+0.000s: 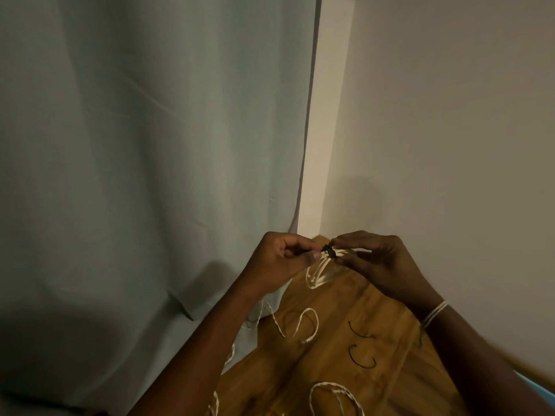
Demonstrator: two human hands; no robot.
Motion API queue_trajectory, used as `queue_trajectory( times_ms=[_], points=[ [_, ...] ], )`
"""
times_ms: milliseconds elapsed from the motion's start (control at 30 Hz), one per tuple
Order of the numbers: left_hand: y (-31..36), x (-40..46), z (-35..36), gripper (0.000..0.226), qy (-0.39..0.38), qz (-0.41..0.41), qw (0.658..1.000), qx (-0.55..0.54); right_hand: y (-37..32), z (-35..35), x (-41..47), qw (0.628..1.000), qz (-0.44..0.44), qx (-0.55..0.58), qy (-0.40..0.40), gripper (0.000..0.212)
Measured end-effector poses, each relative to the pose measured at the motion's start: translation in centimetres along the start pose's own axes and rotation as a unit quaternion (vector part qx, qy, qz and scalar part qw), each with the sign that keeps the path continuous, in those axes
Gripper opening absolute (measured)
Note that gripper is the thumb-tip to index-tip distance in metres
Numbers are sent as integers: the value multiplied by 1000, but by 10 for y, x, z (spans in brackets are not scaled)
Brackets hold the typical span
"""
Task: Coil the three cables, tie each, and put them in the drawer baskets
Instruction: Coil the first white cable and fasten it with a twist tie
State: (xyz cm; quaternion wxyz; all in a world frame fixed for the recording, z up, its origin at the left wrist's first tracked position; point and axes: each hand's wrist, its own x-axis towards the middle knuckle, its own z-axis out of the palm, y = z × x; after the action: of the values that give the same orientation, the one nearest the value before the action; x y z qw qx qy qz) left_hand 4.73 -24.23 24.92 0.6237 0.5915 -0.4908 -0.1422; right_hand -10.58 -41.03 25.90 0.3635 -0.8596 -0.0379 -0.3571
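A small coil of white cable [318,273] hangs in the air above the wooden table [336,307]. My left hand [279,262] pinches its left end, and my right hand [381,262] pinches it from the right. A black tie [329,252] is wrapped around the coil between my fingertips. A second white cable [303,325] lies loose across the table under my left forearm. A third white cable [336,394] loops at the table's near edge. Two thin black ties [359,331], [362,358] lie curled on the wood.
A grey-green curtain [150,145] hangs on the left down to the table's edge. A pale wall [450,130] rises on the right, meeting the table's far corner. White threads circle my right wrist [434,313]. No drawer or basket is in view.
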Motion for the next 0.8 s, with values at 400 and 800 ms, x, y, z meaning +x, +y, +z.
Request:
queue_trajectory(
  times_ms=[400, 800],
  points=[
    [-1, 1, 9, 25, -18, -68, 993, -95, 5, 4, -7, 998, 0, -56, 35, 26],
    [21, 3, 14, 25, -72, -28, 991, -111, 3, 5, -14, 994, -2, 37, 103, 23]
  ],
)
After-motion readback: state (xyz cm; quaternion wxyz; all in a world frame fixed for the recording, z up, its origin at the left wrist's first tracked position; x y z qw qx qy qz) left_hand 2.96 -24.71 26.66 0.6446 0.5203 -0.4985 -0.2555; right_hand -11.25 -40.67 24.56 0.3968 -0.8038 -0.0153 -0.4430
